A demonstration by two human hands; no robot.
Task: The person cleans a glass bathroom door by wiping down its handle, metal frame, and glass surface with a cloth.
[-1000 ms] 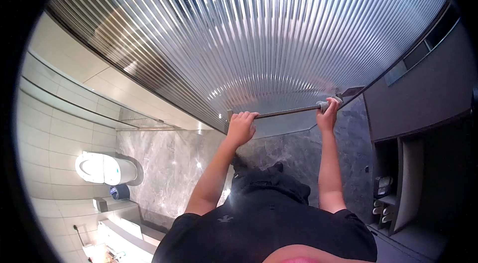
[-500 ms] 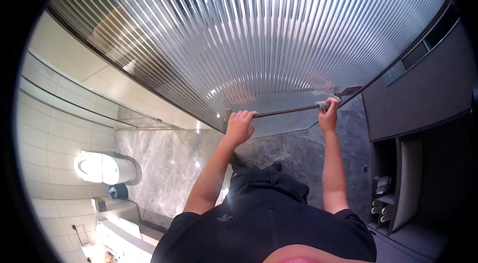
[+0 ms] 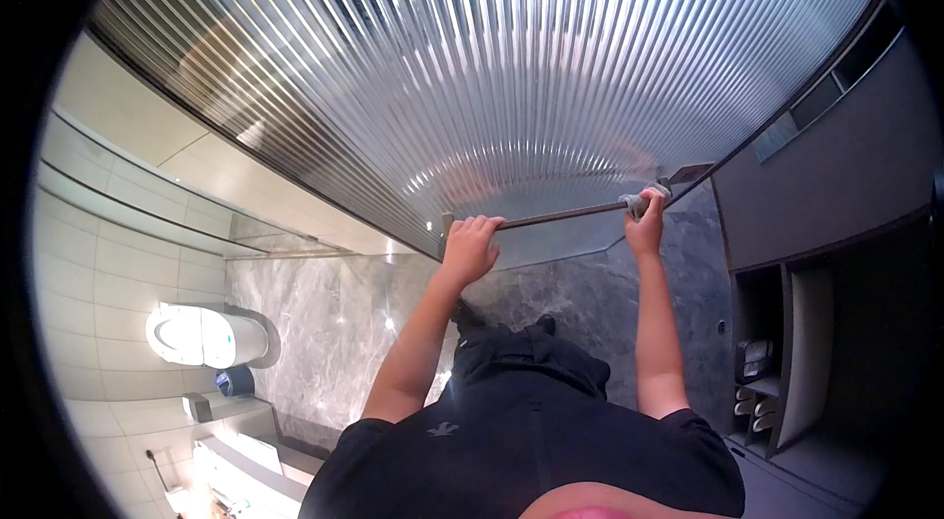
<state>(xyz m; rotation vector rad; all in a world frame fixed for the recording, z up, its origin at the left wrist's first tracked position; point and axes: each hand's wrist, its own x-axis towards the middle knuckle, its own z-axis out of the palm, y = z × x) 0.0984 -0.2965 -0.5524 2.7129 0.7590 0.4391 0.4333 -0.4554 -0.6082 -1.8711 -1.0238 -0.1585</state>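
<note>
Left hand (image 3: 470, 249), fingers curled over left end of slim dark metal bar (image 3: 560, 217) on ribbed glass panel (image 3: 531, 77), likely steadying; right hand (image 3: 644, 221), fingers clamped on crumpled grey cloth (image 3: 635, 205) around bar's right end, likely for wiping.

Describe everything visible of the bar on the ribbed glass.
The bar is slim, straight, dark and metallic-looking, running along the ribbed glass, with a small bracket at its left end. The left hand lies over it near that end; the right hand holds a grey cloth against it near the other.
</note>
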